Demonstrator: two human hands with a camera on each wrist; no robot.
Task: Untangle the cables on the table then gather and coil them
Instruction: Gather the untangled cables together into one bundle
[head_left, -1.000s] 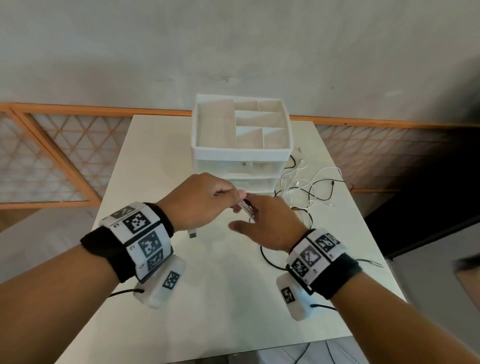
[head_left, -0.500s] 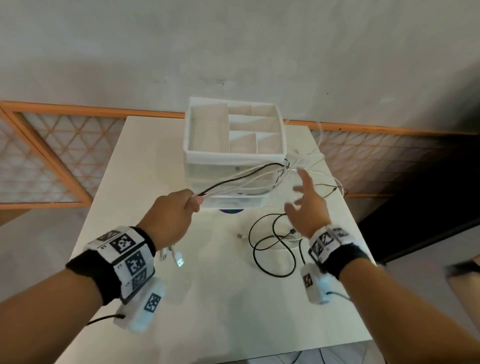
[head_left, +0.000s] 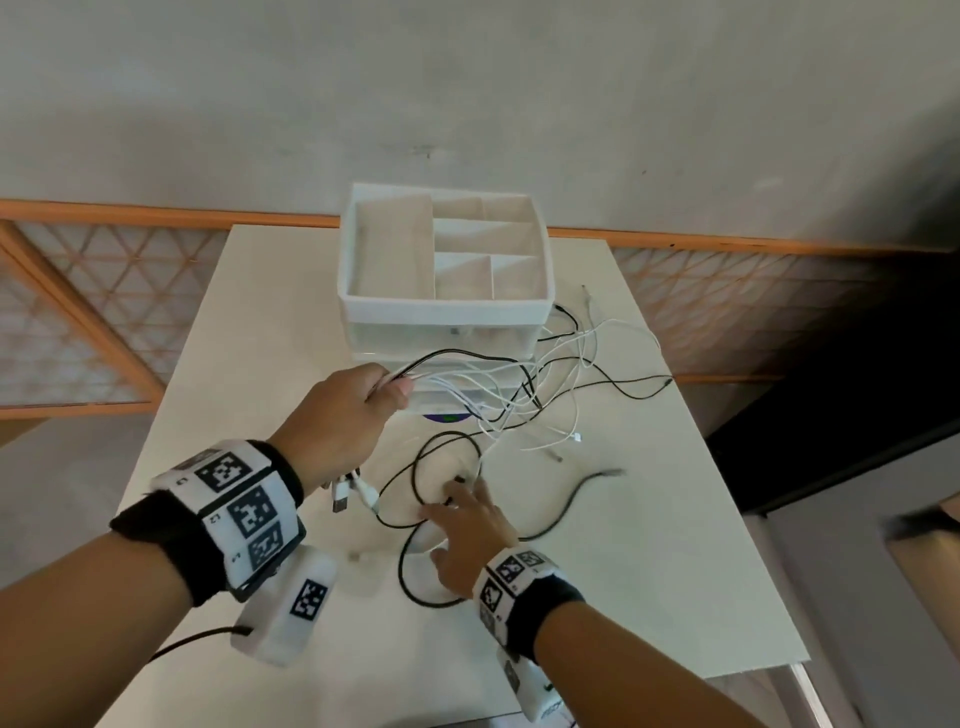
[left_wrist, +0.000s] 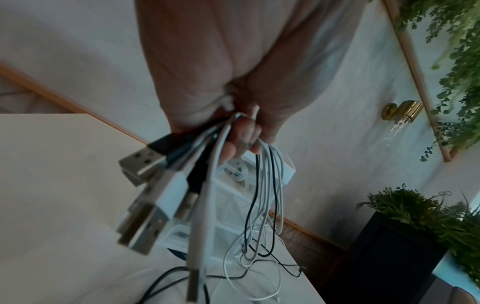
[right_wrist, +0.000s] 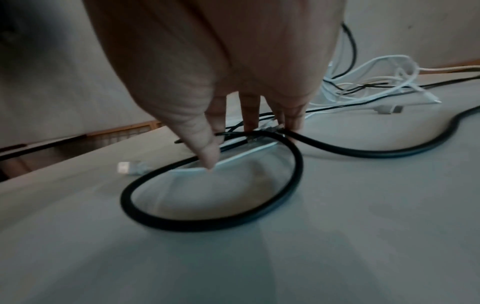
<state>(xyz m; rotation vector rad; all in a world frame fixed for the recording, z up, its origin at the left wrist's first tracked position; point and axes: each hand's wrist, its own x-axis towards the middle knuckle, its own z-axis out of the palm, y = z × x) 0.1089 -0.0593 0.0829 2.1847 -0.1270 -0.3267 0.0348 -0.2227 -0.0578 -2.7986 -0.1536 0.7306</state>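
Note:
My left hand (head_left: 388, 388) is raised in front of the organizer and grips a bundle of white and black cables (left_wrist: 262, 185). Their USB plugs (head_left: 349, 494) (left_wrist: 145, 185) hang below the fist. From the fist the cables run right into a loose tangle (head_left: 545, 384) on the table. My right hand (head_left: 453, 500) is low on the table with straight fingers (right_wrist: 250, 121). Its fingertips touch a thick black cable (right_wrist: 207, 224), where that cable crosses itself in a loop (head_left: 415, 571). The thumb (right_wrist: 205, 156) points down inside the loop.
A white organizer (head_left: 441, 312) with drawers and open top compartments stands at the back middle of the white table (head_left: 649, 571). Cable ends (head_left: 613, 473) trail toward the right edge. A loose white plug (right_wrist: 130, 167) lies left of the loop. A wall is behind.
My right hand dropped from beside the raised tangle down and toward me onto the black loop. The left hand kept its grip on the bundle and lifted slightly.

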